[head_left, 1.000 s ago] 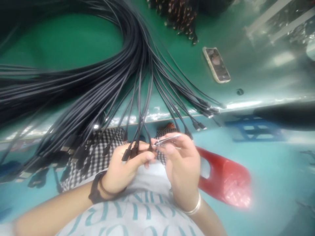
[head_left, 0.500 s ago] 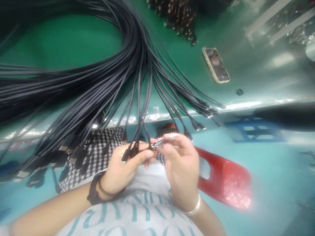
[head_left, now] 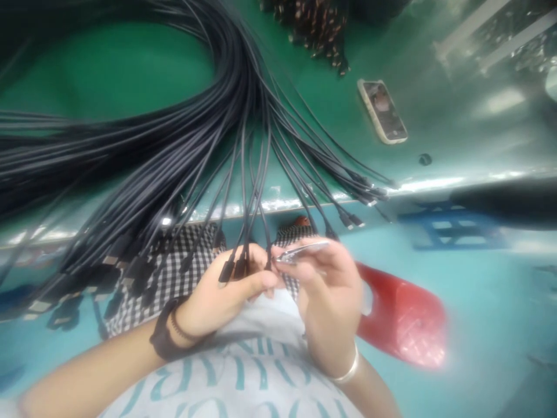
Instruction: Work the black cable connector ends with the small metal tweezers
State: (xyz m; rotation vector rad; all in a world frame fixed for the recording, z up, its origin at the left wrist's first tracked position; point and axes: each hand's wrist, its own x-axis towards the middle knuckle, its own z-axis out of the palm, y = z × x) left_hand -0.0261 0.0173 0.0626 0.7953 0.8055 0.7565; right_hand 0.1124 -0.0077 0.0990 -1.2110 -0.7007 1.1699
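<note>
A thick bundle of black cables fans down from the green bench over its front edge, ending in dark plugs. My left hand is closed round a few cable ends in front of my chest. My right hand is pinched on a slim shiny metal tool, like tweezers, whose tip meets one cable end held by the left hand. Both hands hang below the bench edge, over my lap.
A phone lies face up on the bench at the right. A second cluster of plug ends lies at the back. A red stool and a blue stool stand on the teal floor at the right.
Both hands have shifted slightly right and down in view and keep their grips; the tool tip stays against the cable end.
</note>
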